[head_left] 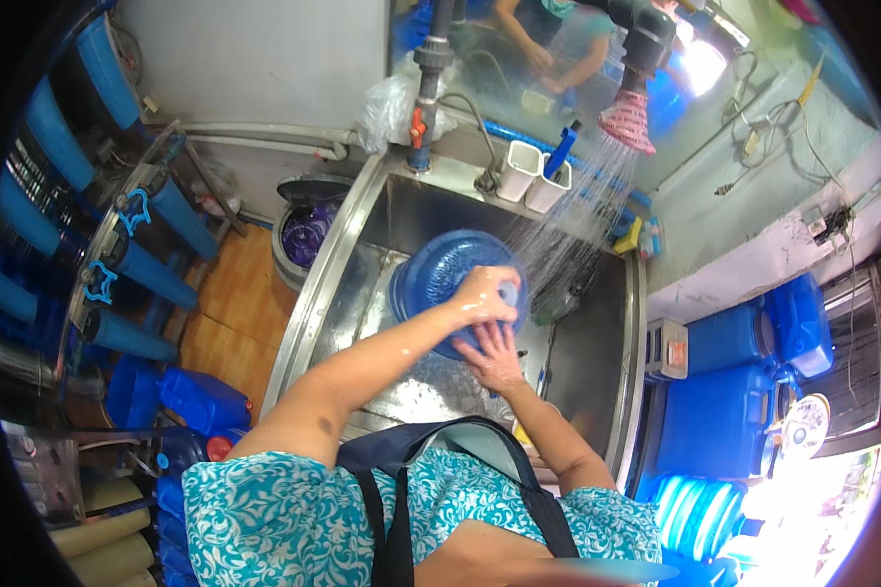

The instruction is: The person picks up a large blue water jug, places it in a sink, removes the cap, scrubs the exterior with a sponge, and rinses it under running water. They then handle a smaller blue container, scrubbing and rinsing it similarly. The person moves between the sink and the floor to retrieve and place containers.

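Note:
A large round blue water jug [431,264] lies in the steel sink [325,282], wet and dotted with drops. My left hand [485,295] is curled around the jug's neck, whose pale mouth shows between thumb and fingers. Just below it, my right hand [499,362] rests against the jug with fingers spread flat and wet. Water streams from a pipe outlet wrapped in red-and-white material [626,122] and falls at the right of the jug. Whether my left hand also holds a small item at the mouth cannot be made out.
Two white holders [519,171], one with a blue-handled tool [563,147], stand on the sink's back ledge near a yellow sponge [628,235]. A valve pipe [421,122] rises at the back left. Blue containers [715,421] stand at the right; a bin [308,235] stands left.

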Motion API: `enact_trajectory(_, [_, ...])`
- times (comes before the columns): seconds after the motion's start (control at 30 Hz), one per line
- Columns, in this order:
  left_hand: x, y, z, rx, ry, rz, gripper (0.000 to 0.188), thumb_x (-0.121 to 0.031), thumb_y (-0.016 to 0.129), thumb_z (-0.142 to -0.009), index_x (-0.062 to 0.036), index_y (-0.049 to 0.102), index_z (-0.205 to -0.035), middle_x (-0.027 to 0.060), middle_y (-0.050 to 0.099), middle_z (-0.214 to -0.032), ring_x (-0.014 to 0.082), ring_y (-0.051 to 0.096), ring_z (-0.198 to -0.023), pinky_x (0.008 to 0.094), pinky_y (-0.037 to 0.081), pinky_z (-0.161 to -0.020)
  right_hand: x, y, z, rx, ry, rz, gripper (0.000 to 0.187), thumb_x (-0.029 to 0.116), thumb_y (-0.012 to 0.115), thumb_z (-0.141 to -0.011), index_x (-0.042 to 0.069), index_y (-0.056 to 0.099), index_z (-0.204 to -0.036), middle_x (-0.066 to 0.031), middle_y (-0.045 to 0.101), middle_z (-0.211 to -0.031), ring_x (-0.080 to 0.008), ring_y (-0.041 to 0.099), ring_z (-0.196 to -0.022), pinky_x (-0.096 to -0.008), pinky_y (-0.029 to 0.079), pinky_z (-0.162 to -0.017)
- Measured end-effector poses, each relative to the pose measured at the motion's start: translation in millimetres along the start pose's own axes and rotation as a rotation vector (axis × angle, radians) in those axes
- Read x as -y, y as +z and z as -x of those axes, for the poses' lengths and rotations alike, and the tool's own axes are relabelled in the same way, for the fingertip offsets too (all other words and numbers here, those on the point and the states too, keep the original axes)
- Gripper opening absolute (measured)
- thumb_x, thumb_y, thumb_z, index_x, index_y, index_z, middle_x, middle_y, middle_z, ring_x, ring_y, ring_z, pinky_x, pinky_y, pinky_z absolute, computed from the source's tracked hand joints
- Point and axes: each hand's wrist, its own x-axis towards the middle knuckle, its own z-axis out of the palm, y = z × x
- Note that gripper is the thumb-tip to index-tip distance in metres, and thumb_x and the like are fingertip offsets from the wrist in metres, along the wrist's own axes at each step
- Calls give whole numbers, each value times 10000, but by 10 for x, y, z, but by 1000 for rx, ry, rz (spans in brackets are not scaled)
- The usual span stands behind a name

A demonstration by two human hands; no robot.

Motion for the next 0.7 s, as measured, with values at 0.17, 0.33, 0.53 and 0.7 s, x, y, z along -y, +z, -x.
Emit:
enact_trajectory(0.17, [67, -310, 629, 314, 213, 107, 380, -164, 795, -549, -73, 689, -903, 76, 700, -888, 265, 685, -859, 354, 540, -790, -849, -244, 26, -89, 532, -74, 658, 311, 645, -901, 115, 421, -1489, -253, 232, -1598, -448, 205, -1481, -629, 216, -1145])
enact_trajectory(0.33, [-15, -146, 1039, 664, 564, 100, 388, -170, 824, -508, -94, 661, -852, 71, 675, -860, 307, 637, -882, 418, 462, -902, -1841, -543, -1096, -453, 398, -29, 439, 171, 669, -909, 24, 568, -1310, -300, 475, -1396, -473, 454, -1304, -507, 380, -1094])
enact_trajectory(0.53, [-112, 55, 823, 655, 508, 49, 375, -129, 800, -501, -78, 651, -841, 68, 678, -839, 312, 650, -851, 432, 448, -942, -2596, -740, -2275, -299, 535, -46, 605, 371, 629, -928, 43, 506, -1422, -358, 502, -1353, -494, 494, -1258, -513, 401, -1078])
enact_trajectory(0.7, [-138, 156, 255, 33, 150, 138, 337, -168, 793, -547, -73, 690, -853, 105, 714, -848, 271, 700, -802, 365, 553, -738, -2908, -726, -2628, -249, 625, -169, 701, 480, 622, -903, 81, 475, -1460, -360, 526, -1335, -506, 507, -1239, -533, 402, -1063])
